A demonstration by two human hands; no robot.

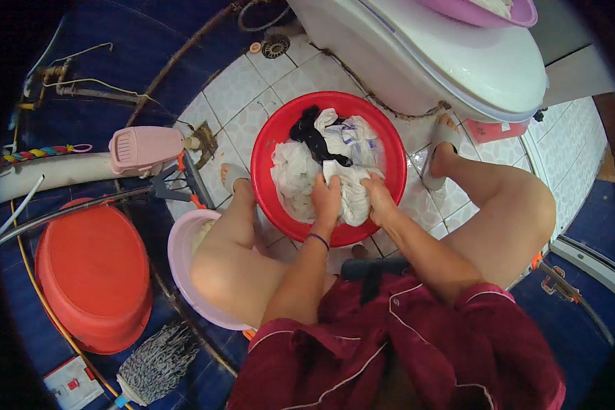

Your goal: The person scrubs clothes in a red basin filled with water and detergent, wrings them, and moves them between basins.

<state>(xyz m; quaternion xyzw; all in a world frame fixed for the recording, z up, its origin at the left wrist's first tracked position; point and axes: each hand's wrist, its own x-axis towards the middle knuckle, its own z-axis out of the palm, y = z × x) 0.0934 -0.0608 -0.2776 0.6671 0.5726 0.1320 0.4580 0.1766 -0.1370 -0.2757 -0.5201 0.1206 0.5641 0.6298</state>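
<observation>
A round red plastic basin (pixel 259 169) stands on the tiled floor between my feet, with wet cloth and some water in it. Over its near side, my left hand (pixel 326 197) and my right hand (pixel 381 201) grip a bunched white cloth (pixel 355 200) from both sides. Beyond the hands a black cloth (pixel 312 137) lies across the heap. A white cloth with blue-purple marks (pixel 357 134) rests at the far right of the basin. Thin whitish fabric (pixel 293 166) is piled at the left. My fingertips are partly hidden by the held cloth.
A white toilet (pixel 441 66) with its lid down stands beyond the basin, bearing a pink basin (pixel 484 18). By my left leg is a lilac basin (pixel 179 251). Farther left are an upturned red tub (pixel 95 271), a mop head (pixel 159 364) and a pink plastic item (pixel 146 147).
</observation>
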